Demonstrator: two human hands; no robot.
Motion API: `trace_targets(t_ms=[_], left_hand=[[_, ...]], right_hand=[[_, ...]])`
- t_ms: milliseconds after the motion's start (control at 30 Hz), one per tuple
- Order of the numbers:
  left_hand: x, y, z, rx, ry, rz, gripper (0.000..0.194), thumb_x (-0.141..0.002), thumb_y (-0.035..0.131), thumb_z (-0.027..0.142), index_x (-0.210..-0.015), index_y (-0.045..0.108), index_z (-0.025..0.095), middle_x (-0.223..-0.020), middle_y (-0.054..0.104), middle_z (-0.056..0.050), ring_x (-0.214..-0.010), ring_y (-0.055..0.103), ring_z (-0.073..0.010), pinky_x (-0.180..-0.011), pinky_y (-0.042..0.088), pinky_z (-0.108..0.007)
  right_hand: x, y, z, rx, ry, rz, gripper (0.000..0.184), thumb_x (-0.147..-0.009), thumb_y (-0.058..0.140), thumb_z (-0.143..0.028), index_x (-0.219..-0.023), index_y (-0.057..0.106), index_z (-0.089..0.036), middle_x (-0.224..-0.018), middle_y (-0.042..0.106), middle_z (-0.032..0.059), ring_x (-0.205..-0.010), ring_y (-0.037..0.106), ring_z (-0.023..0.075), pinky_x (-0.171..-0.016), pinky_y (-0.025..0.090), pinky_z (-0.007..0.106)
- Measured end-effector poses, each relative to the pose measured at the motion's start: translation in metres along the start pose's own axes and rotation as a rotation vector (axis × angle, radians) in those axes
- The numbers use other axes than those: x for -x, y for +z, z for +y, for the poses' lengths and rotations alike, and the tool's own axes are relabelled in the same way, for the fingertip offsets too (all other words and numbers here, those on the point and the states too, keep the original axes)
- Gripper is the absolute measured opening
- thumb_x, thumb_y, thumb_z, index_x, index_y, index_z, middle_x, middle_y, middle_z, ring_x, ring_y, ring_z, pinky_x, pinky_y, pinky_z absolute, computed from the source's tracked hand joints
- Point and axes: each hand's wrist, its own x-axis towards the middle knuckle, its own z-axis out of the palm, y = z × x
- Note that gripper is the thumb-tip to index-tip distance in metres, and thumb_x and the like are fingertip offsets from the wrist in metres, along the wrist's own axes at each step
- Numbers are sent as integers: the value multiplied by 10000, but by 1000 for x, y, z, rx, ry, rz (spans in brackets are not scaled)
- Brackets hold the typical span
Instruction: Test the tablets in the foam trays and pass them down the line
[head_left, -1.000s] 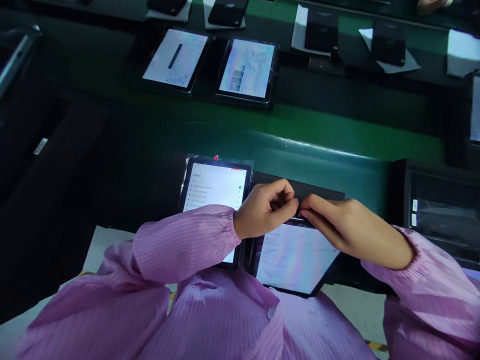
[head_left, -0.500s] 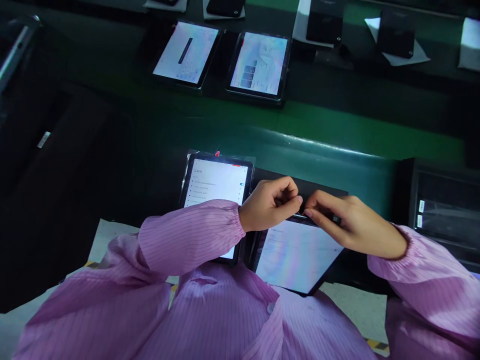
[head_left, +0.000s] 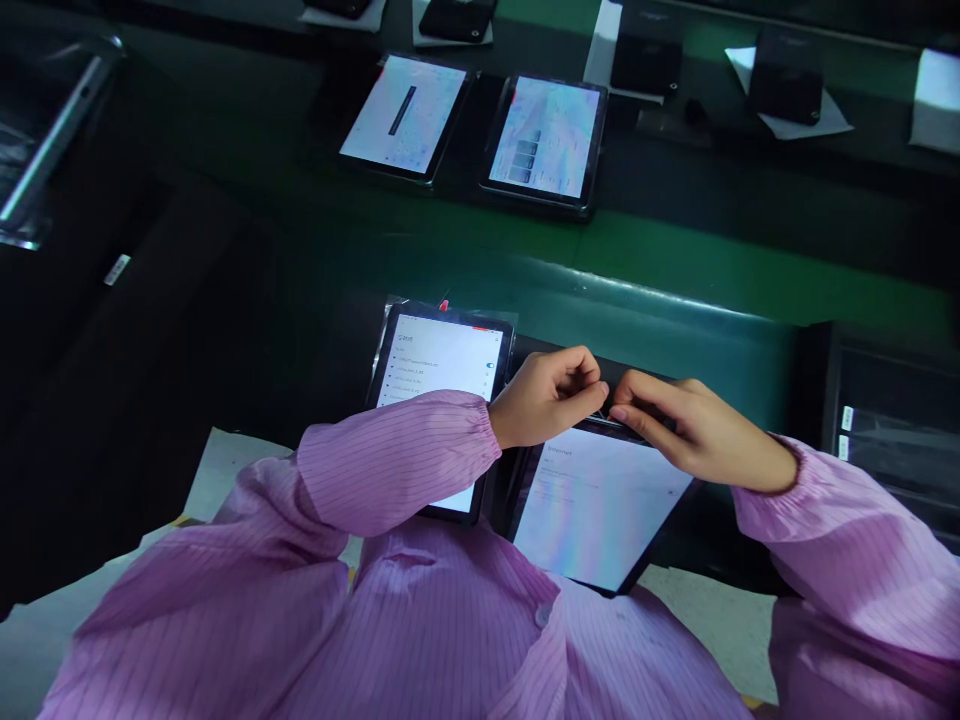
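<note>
The tablet (head_left: 600,515) lay just near of both hands, far edge running left to right — left hand (head_left: 544,400) curled, right hand (head_left: 675,425) pinched closer over that edge, any grip unclear.

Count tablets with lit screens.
4: rear left tablet, rear right tablet, near left tablet partly behind the left sleeve, near right tablet partly behind the right hand. More may be hidden.

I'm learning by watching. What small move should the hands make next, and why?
I'd probably ease the right hand slightly away from the left hand: their pinched fingertips nearly meet by the top edge of the tablet reading "Internet", and I cannot tell what either grip holds.
</note>
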Motion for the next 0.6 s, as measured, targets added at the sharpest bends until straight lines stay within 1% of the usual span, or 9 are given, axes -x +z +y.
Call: trace_targets(t_ms=[100,167,267,333,433,500,533,600], left_hand=[[-1,1,-1,2,11,-10,202,-801,604,255,-702,443,185,-597,411,78,-479,367,-38,-456,271,-187],[-1,1,-1,1,15,-9,202,-801,606,251,-700,445,183,-602,418,76,-483,372,-37,-460,275,-188],[-1,1,-2,4,18,2,199,-803,610,249,-703,453,179,-602,435,73,-488,376,-38,-473,282,-193],[0,1,-4,3,13,11,205,-803,619,248,-703,455,177,-596,441,72,-499,383,-42,-487,290,-196],[-2,3,-8,6,-7,20,213,-806,621,252,-701,452,177,-587,431,73,-505,387,-45,-495,291,-201],[-4,4,-9,17,-31,23,209,-816,611,255,-705,452,177,-603,436,68,-514,417,-50,-505,312,-206],[-5,3,-9,22,-50,15,203,-825,605,260,-715,456,176,-619,453,61,-532,453,-58,-523,342,-211],[-5,-2,-4,19,-91,-25,182,-857,588,288,-767,476,175,-670,530,34,-621,552,-91,-611,432,-237]], right_hand=[[2,0,3,-31,18,-15,216,-976,473,-306,-786,496,-206,-524,435,-84,-418,358,47,-419,273,187],[5,1,5,-62,45,7,212,-969,494,-322,-793,509,-205,-528,454,-82,-421,368,47,-416,287,182],[8,4,3,-124,97,54,173,-936,560,-350,-848,541,-201,-577,544,-59,-465,465,59,-427,351,172],[7,6,0,-154,126,56,186,-913,597,-366,-849,547,-198,-598,577,-44,-491,507,69,-436,384,172],[4,5,-2,-184,145,57,237,-895,622,-387,-779,544,-196,-554,547,-50,-447,460,58,-404,355,170],[5,-2,7,-219,183,142,261,-889,621,-423,-774,552,-199,-563,559,-40,-434,465,61,-398,352,180],[7,-7,16,-238,225,220,270,-881,623,-449,-789,555,-204,-584,579,-28,-443,494,73,-413,376,194],[16,-18,42,-221,374,450,310,-853,629,-512,-813,537,-219,-612,604,-6,-475,550,109,-468,437,238]])
